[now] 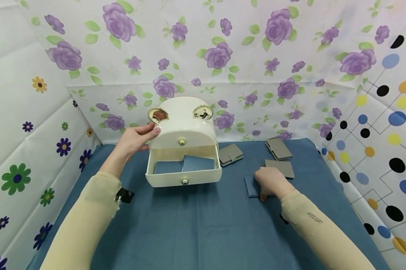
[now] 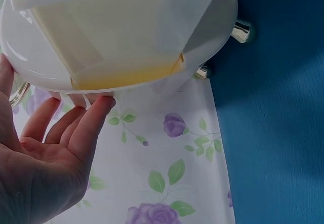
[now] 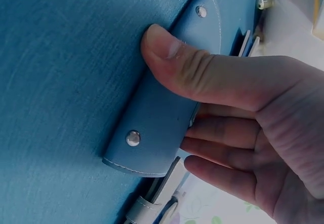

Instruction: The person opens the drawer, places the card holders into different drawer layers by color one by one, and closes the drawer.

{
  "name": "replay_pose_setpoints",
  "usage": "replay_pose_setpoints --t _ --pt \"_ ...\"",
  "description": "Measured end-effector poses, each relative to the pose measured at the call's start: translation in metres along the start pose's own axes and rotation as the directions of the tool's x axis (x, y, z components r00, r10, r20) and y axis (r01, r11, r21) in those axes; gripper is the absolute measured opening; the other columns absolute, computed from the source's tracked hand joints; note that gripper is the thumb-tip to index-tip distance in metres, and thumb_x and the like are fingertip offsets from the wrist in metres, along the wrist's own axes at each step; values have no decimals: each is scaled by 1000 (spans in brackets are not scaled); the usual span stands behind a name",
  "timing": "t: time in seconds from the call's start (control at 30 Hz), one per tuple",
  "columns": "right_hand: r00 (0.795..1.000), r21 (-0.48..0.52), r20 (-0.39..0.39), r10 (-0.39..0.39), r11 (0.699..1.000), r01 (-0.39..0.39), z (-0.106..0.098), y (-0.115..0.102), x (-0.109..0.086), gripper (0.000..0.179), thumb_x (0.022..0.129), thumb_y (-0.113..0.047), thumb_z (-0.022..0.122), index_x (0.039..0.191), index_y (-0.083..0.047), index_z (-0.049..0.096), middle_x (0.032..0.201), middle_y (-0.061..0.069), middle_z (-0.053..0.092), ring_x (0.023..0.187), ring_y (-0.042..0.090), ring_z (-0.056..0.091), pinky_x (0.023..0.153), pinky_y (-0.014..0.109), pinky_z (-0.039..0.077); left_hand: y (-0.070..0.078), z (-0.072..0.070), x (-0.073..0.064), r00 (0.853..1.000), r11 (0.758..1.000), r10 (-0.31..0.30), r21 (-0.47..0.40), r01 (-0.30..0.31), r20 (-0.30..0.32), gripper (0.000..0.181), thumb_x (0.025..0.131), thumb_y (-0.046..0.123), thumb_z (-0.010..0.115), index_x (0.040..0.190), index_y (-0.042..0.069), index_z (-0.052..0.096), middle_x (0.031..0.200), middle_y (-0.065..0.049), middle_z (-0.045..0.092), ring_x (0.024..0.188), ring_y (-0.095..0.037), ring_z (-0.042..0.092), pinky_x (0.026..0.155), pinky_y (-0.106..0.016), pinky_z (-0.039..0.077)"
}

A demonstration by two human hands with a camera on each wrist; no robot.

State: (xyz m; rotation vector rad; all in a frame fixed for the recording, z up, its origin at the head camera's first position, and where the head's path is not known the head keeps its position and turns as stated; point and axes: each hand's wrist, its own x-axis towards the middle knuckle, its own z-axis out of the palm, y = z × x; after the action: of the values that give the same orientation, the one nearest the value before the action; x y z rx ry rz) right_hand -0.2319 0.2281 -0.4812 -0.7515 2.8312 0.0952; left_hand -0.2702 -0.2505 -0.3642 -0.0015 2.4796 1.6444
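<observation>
A cream drawer box [image 1: 186,120] with two gold ring ears stands at the back of the cloth, its lower drawer [image 1: 170,179] pulled out. Two flat blue pieces [image 1: 198,164] lie inside that drawer. My left hand [image 1: 137,138] touches the box's left side, thumb near the front edge; in the left wrist view its fingertips [image 2: 104,102] rest against the rounded wall. On the right, my right hand [image 1: 271,182] holds a blue card holder [image 3: 152,117] with silver snaps, thumb across one face and fingers behind. Part of the card holder is hidden under the hand.
Grey-brown strapped wallets lie near the right hand: one beside the box [image 1: 230,154], one farther back [image 1: 278,149], and another flat grey-brown piece [image 1: 283,168] just beyond the hand. A blue cloth [image 1: 196,232] covers the table. Patterned sheets [image 1: 203,48] enclose it behind and at both sides.
</observation>
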Motion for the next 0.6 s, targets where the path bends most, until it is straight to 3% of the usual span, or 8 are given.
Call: replay_pose_setpoints --t 0.6 --pt "1000 2 15 -27 1000 27 0 0 -7 44 70 -21 104 99 -7 75 84 7 68 74 22 63 71 45 61 -2 0 1 1000 1000 -12 -20 12 -5 90 93 64 77 165 22 43 172 -4 35 154 -30 40 115 -56 48"
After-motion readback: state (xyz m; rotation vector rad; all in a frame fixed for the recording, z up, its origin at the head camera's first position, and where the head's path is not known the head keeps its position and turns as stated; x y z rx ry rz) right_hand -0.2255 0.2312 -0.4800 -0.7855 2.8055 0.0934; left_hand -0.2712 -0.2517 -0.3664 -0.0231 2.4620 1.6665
